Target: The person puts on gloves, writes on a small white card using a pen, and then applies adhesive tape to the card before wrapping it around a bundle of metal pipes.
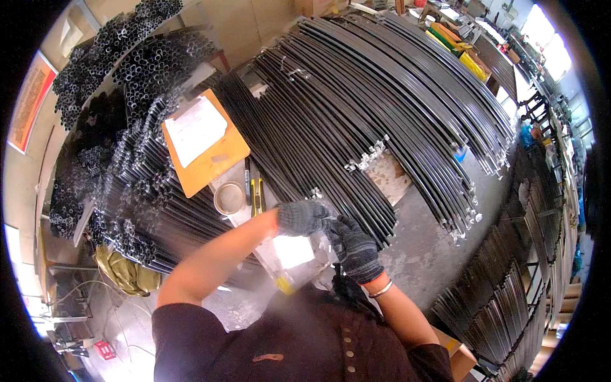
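Both my hands wear dark grey knit gloves and meet close together in front of my chest. Between them hangs a see-through plastic bag (323, 254), its top edge gathered at the fingers. My left hand (302, 218) is closed on the bag from the left side. Curled in from the right, my right hand (356, 248) pinches the same bag. Behind the bag shows a bright white patch (294, 252), and a small yellow thing (285, 284) lies near its lower end. Gloves hide most of the fingertips, and what the bag contains cannot be made out.
Long dark metal tubes (331, 121) lie in rows ahead, with stacked tube bundles (137, 57) at the left. Near my left hand are a yellow utility knife (257, 196), a marker (247, 181), a round tub (230, 198) and an orange clipboard (235, 148) with papers.
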`<act>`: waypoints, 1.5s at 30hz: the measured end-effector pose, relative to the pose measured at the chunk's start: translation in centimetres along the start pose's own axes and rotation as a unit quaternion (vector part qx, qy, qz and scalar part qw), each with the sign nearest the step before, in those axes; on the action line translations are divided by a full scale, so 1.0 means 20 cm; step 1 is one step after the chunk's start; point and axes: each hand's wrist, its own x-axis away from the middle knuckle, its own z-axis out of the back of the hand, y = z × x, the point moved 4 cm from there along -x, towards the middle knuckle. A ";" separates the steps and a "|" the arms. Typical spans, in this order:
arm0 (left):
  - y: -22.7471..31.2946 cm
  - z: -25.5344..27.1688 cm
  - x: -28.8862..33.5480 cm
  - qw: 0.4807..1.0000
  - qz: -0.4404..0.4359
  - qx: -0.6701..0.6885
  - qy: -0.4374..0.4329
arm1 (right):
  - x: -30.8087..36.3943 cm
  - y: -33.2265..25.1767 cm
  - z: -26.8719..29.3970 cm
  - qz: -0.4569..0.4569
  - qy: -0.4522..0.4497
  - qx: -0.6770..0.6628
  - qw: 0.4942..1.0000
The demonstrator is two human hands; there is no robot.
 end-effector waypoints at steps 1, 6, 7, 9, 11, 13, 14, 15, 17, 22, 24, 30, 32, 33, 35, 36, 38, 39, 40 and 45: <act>-0.04 0.00 0.03 0.998 0.032 0.048 0.019 | 0.00 0.00 0.01 -0.020 0.019 -0.023 0.999; -0.07 -0.10 0.13 0.942 0.050 0.309 0.124 | 0.00 0.02 0.07 -0.078 -0.096 0.025 0.992; -0.08 -0.11 0.13 0.931 0.024 0.341 0.126 | -0.01 0.03 0.07 -0.099 -0.097 -0.032 0.990; -0.09 -0.16 0.12 0.963 0.085 0.218 0.132 | -0.02 0.05 0.07 -0.143 -0.101 -0.144 0.974; -0.05 -0.19 0.12 0.978 0.091 0.146 0.116 | -0.06 0.01 0.08 -0.067 -0.104 -0.180 0.976; -0.07 -0.19 0.12 0.993 0.073 0.079 0.052 | -0.13 -0.11 0.15 0.132 -0.100 -0.137 0.977; -0.09 -0.20 0.11 0.997 0.064 0.046 0.021 | -0.15 -0.13 0.15 0.145 -0.122 -0.096 0.977; -0.12 -0.21 0.10 0.997 0.001 0.051 0.058 | -0.18 -0.15 0.16 0.161 -0.116 -0.064 0.978; -0.16 -0.27 0.09 0.982 -0.124 0.056 0.131 | -0.26 -0.19 0.19 0.193 -0.102 -0.001 0.976; -0.08 -0.28 0.10 0.968 -0.042 -0.135 0.209 | -0.20 0.18 -0.10 0.039 -0.081 -0.241 0.966; -0.11 -0.29 0.12 0.937 -0.044 -0.253 0.238 | -0.20 0.22 -0.17 -0.013 -0.099 -0.325 0.940; 0.02 -0.35 0.19 0.828 0.070 -0.445 0.335 | -0.19 0.37 -0.33 -0.158 -0.183 -0.281 0.929; 0.03 -0.38 0.19 0.776 0.051 -0.560 0.286 | -0.20 0.38 -0.35 -0.072 -0.224 -0.148 0.961; 0.05 -0.39 0.19 0.747 0.043 -0.611 0.258 | -0.24 0.33 -0.32 -0.025 -0.240 -0.037 0.970; 0.04 -0.38 0.19 0.799 0.085 -0.541 0.248 | -0.28 0.30 -0.26 0.015 -0.200 0.050 0.978; 0.01 -0.36 0.18 0.832 0.083 -0.475 0.274 | -0.24 0.38 -0.23 -0.053 -0.103 -0.111 0.987; -0.09 -0.33 0.15 0.899 -0.012 -0.258 0.355 | -0.16 0.49 -0.19 -0.145 0.082 -0.478 0.862; -0.22 -0.29 0.17 0.920 -0.025 -0.169 0.352 | -0.20 0.29 -0.07 -0.083 0.096 -0.219 0.967; -0.21 -0.29 0.14 0.946 0.032 0.029 0.320 | -0.09 0.37 -0.12 -0.126 0.056 -0.495 0.858; -0.25 -0.29 0.15 0.921 0.144 0.263 0.247 | -0.03 -0.08 0.04 0.039 -0.124 -0.008 0.992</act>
